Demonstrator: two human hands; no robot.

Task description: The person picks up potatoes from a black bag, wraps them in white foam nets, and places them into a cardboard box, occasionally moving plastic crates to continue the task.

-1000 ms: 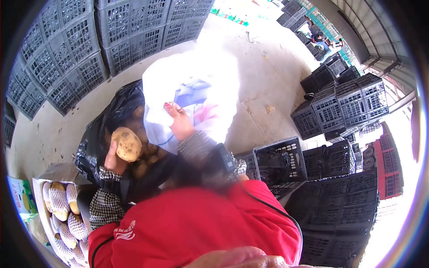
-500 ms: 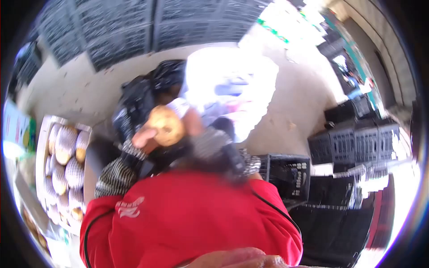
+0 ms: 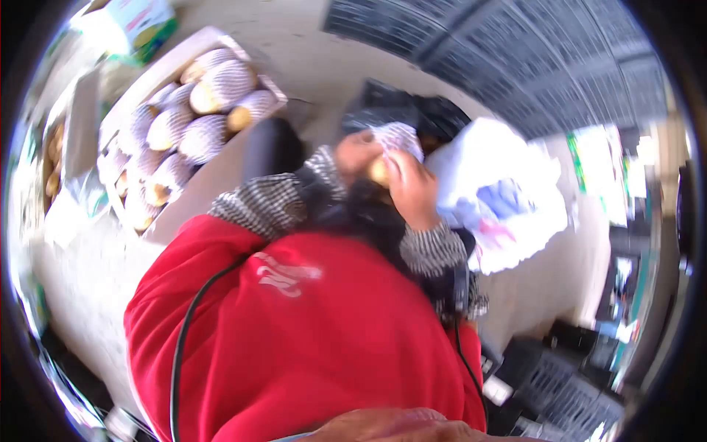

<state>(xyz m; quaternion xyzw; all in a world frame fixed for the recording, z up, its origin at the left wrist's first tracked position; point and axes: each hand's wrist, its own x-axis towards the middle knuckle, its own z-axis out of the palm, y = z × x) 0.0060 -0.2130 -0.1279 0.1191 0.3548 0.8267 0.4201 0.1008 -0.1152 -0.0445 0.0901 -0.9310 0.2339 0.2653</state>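
A yellow fruit (image 3: 378, 172) sits between my two hands, in front of my red top, partly covered by a white foam net (image 3: 398, 137). My left hand (image 3: 356, 153) is closed around its left side and the net. With bent fingers, my right hand (image 3: 412, 184) grips the fruit and net from the right. The hands hide most of the fruit. To the left, a box (image 3: 210, 190) holds several yellow fruits in foam nets (image 3: 202, 138). Just right of my hands stands a large white bag (image 3: 526, 166) with bluish and pink material inside.
Black plastic bags (image 3: 383, 103) lie on the floor beyond my hands. Dark crates (image 3: 515, 62) are stacked at the upper right, and more black crates (image 3: 567, 390) stand at the lower right. Another open carton (image 3: 82, 125) is at the far left.
My view has turned left, bringing the fruit box further into sight. The fruit, bare on its visible side before, now has the foam net partly over it, with both hands closed on it.
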